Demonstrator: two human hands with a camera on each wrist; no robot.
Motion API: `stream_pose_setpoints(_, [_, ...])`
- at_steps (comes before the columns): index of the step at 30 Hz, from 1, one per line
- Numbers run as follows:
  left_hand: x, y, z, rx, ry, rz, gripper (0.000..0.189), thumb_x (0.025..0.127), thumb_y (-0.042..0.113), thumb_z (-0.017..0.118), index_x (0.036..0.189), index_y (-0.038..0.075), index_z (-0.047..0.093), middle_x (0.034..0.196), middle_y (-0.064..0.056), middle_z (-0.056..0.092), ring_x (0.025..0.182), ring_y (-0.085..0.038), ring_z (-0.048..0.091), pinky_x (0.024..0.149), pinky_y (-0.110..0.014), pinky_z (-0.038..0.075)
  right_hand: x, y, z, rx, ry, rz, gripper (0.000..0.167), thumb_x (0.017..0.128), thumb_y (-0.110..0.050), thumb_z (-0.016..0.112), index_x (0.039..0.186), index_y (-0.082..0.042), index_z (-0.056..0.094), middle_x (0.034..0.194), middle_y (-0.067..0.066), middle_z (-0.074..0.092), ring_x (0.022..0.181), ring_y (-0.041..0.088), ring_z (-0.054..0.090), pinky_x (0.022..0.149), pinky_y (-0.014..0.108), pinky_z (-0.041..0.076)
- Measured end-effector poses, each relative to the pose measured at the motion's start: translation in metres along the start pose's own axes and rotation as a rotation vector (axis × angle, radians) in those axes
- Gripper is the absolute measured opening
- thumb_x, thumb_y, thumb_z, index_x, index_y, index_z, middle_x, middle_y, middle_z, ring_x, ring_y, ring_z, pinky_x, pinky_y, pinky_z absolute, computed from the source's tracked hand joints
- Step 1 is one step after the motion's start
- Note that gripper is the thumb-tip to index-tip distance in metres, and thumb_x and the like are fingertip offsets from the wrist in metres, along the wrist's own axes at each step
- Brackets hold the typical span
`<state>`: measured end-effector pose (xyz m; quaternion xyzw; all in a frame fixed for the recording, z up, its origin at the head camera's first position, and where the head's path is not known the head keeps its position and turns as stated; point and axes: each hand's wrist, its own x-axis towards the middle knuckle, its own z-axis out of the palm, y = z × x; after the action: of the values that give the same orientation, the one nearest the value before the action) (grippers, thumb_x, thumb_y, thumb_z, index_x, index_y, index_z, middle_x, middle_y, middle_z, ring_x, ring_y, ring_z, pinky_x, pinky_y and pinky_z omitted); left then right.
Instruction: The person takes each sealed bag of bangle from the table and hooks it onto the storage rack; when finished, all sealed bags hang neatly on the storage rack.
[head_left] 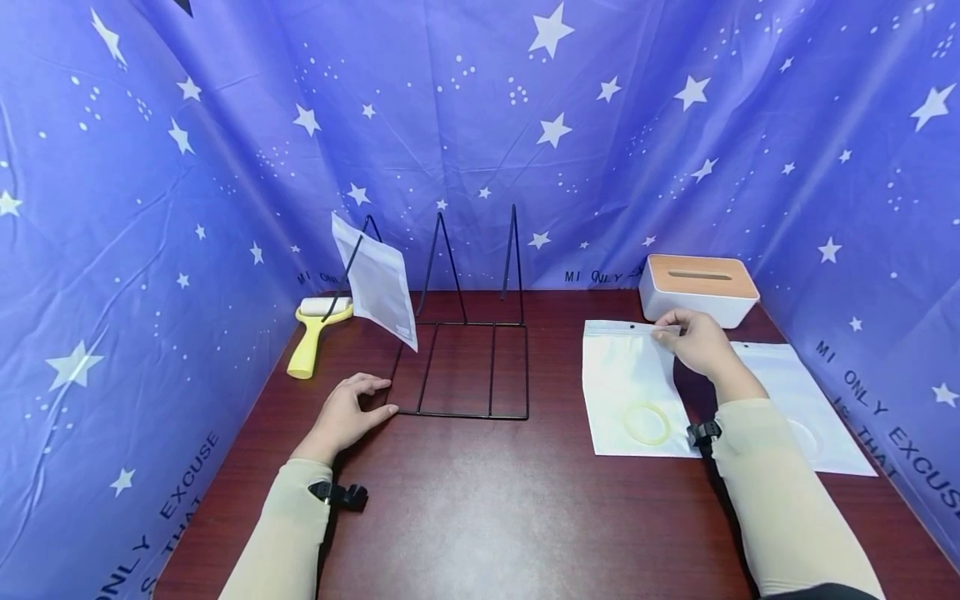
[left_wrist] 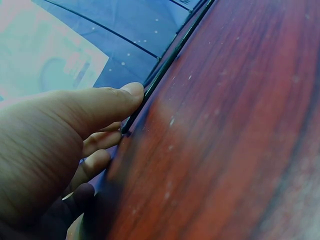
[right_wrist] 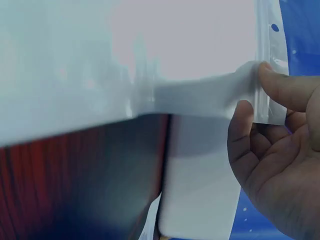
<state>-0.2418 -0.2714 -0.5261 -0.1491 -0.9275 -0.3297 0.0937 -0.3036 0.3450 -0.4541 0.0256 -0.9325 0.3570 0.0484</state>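
Note:
A black wire rack (head_left: 472,416) with several upright prongs stands on the table. At its front left corner, my left hand (head_left: 347,417) holds the wire between thumb and fingers, the thumb tip right on it in the left wrist view. One white zip bag (head_left: 382,279) hangs tilted on the leftmost prong. My right hand (head_left: 701,343) pinches the top right corner of another white zip bag (head_left: 626,367), beside its zip strip in the right wrist view. That bag has a pale yellow ring (head_left: 647,423) low on its front. A further white bag (head_left: 795,392) lies partly behind the right forearm.
Behind the right hand stands a white tissue box (head_left: 693,302) with a wooden lid. A yellow-handled roller (head_left: 306,352) lies left of the rack. Blue star-patterned curtains (head_left: 465,125) enclose the back and sides of the dark red table (head_left: 480,508).

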Motion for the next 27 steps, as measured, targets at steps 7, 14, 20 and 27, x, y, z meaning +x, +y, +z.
stream_pose_setpoints(7, [0.0, 0.0, 0.0, 0.004, -0.003, 0.004, 0.046, 0.085, 0.029, 0.089, 0.126, 0.012, 0.076, 0.122, -0.001, 0.07, 0.112, -0.024, 0.061, 0.096, -0.047, 0.048, -0.008, -0.015, 0.0, 0.083, 0.065, -0.019, 0.027, 0.103, -0.034, 0.07, 0.11, -0.007, 0.069, 0.091, 0.011, 0.067, 0.077, 0.022, 0.056, 0.062, 0.031, 0.048])
stream_pose_setpoints(14, [0.0, 0.0, -0.001, 0.003, -0.003, 0.003, 0.045, 0.085, 0.029, 0.09, 0.125, 0.012, 0.077, 0.122, 0.0, 0.071, 0.113, -0.024, 0.061, 0.097, -0.047, 0.048, -0.015, -0.028, -0.007, 0.125, 0.153, -0.047, 0.034, 0.101, -0.038, 0.071, 0.112, -0.006, 0.07, 0.081, 0.007, 0.063, 0.067, 0.018, 0.051, 0.054, 0.03, 0.044])
stream_pose_setpoints(20, [0.0, 0.0, -0.001, 0.0, -0.004, 0.002, 0.046, 0.085, 0.029, 0.09, 0.125, 0.012, 0.077, 0.123, 0.0, 0.071, 0.114, -0.024, 0.061, 0.098, -0.047, 0.047, -0.019, -0.036, -0.011, 0.173, 0.184, -0.112, 0.03, 0.1, -0.033, 0.075, 0.108, -0.004, 0.071, 0.081, 0.004, 0.064, 0.063, 0.012, 0.05, 0.051, 0.027, 0.041])
stream_pose_setpoints(27, [0.0, 0.0, -0.001, 0.002, 0.0, 0.007, 0.046, 0.085, 0.028, 0.09, 0.125, 0.012, 0.077, 0.122, 0.0, 0.071, 0.113, -0.024, 0.061, 0.097, -0.047, 0.048, -0.02, -0.044, -0.014, 0.254, 0.205, -0.157, 0.025, 0.098, -0.022, 0.078, 0.109, -0.001, 0.071, 0.084, 0.006, 0.071, 0.067, 0.007, 0.056, 0.052, 0.023, 0.042])
